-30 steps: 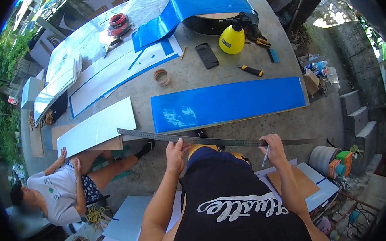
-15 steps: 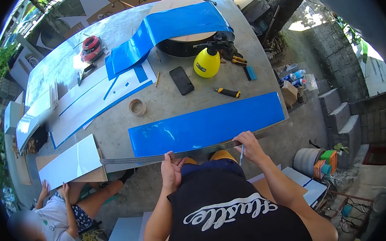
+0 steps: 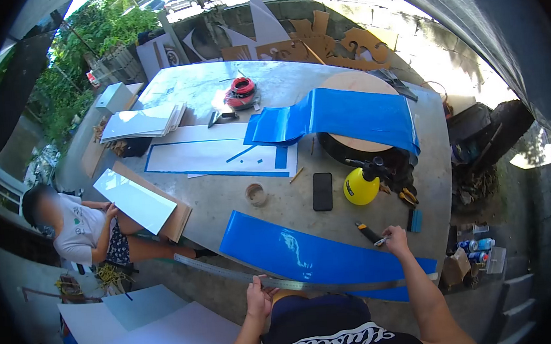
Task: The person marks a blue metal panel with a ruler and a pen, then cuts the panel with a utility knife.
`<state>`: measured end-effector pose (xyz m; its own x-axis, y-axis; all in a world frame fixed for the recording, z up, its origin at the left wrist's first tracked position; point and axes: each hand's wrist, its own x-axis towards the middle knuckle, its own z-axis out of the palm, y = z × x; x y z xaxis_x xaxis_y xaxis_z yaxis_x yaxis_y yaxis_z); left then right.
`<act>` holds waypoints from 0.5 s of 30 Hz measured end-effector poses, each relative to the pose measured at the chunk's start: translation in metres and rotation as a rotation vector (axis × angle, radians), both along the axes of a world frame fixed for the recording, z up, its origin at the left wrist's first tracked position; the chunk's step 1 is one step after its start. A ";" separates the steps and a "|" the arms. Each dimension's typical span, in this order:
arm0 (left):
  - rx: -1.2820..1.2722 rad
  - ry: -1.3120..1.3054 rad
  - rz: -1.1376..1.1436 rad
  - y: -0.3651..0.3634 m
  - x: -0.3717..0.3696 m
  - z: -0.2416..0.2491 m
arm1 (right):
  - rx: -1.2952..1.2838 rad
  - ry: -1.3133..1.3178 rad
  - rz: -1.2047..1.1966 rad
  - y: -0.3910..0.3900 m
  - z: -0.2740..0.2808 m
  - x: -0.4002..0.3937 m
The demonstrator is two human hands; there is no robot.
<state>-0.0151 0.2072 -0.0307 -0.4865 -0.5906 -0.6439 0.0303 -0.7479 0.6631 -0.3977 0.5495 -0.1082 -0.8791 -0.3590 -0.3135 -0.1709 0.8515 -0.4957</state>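
My left hand point(image 3: 259, 299) is closed on a long steel ruler point(image 3: 338, 287), which stretches along the near edge of a glossy blue sheet point(image 3: 274, 245) and past the table's side. Some blue shows on the near side of the ruler too. Over the right part of the sheet, my right hand point(image 3: 395, 240) pinches a slim, pale pen-like stick point(image 3: 380, 242), mostly hidden by the fingers. Just left of those fingertips lies a black and yellow utility knife point(image 3: 367, 232) on the table. A blue squeegee block point(image 3: 415, 220) lies to the right.
On the table point(image 3: 349, 221) are a yellow spray bottle point(image 3: 361, 187), a phone point(image 3: 322, 192), a tape roll point(image 3: 256, 194), a pencil point(image 3: 297, 175) and a blue film strip point(image 3: 361, 115) over a round board. At the left sits another person point(image 3: 81, 227) holding a white panel point(image 3: 136, 201).
My right hand has moved from the ruler at the sheet's near edge, forward and right to beside the utility knife. My left hand stays on the ruler. The head view has shifted and turned.
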 end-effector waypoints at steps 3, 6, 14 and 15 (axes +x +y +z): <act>-0.021 -0.028 0.073 0.033 0.005 0.014 | 0.073 0.127 -0.058 -0.003 -0.044 -0.042; -0.042 -0.059 0.143 0.061 0.020 0.020 | 0.077 0.127 -0.167 -0.023 -0.075 -0.063; -0.052 -0.077 0.252 0.090 0.042 0.010 | -0.072 0.080 -0.229 -0.051 -0.059 -0.064; -0.054 -0.079 0.244 0.088 0.042 0.010 | -0.103 0.134 -0.227 -0.051 -0.054 -0.058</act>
